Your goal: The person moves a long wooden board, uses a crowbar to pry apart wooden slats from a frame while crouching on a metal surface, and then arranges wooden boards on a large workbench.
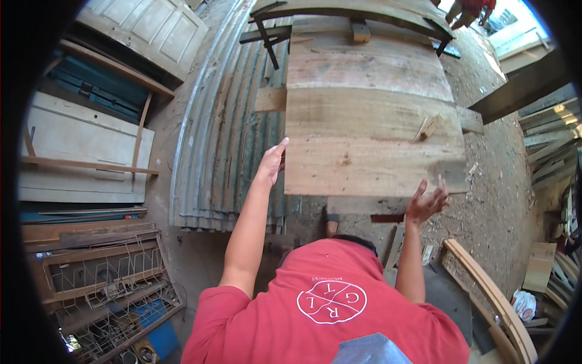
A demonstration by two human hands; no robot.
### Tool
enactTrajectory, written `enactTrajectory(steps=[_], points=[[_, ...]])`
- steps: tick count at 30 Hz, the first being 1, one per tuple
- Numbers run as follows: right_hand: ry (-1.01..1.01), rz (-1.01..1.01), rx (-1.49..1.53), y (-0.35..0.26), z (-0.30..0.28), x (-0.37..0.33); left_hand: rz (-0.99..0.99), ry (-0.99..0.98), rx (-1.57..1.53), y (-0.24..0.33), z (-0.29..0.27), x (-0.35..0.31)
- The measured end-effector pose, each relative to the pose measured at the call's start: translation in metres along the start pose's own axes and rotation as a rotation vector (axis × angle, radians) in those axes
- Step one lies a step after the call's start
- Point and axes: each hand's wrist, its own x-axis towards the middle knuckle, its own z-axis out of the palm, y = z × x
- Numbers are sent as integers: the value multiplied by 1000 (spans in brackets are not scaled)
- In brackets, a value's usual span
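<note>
A broad panel of pale wooden boards (pixel 364 164) lies before me, its surface stained and scuffed. My left hand (pixel 274 162) is against the panel's left edge near the front corner, with fingers extended rather than wrapped round it. Over by the front right corner, my right hand (pixel 427 202) has its fingers spread and holds nothing; whether it touches the panel is hard to tell. A small wood block (pixel 431 127) and a thin splinter rest on the right part of the panel. A plank (pixel 367 205) shows beneath the front edge.
Corrugated metal sheets (pixel 212 145) lie to the left, near old white doors (pixel 79 145) and a wire-mesh frame (pixel 109 267). A dark-legged wooden bench (pixel 364 13) stands at the far end. Curved timber (pixel 491 297) lies at right. Another person (pixel 470 12) is at the far right.
</note>
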Motion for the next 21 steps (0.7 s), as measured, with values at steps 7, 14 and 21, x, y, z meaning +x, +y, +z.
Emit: enactTrajectory(steps=[7,14,21], points=[[-78,25,-10,-5,-5,12,31,-29,-85,-13,21,40],[-49,29,9,-1,-5,15,22,-57,-176,-19,22,53],[-22,17,20,-4,-10,15,-10,-94,-211,-21,18,60]])
